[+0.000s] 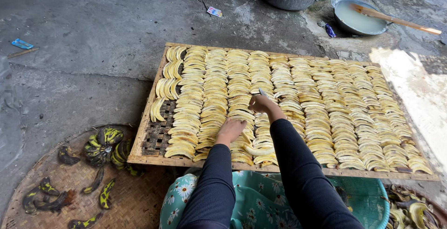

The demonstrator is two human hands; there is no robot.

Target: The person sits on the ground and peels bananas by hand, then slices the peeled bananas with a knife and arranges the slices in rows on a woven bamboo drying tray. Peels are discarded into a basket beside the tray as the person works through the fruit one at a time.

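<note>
Left hand (230, 129) lies flat, palm down, steadying banana slices (242, 138) overlapped in rows on the bamboo drying tray (149, 138) (floor-level), while right hand (260, 103) is closed, gripping a small knife (263, 91).

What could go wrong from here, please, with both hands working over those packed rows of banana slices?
The right hand seems to hold a small blade close to the left hand, so a slip might nick a finger. Both forearms reach across the laid banana slices, so a sleeve could scatter the neat rows. Slices near the woven tray's front edge might slide off.
</note>
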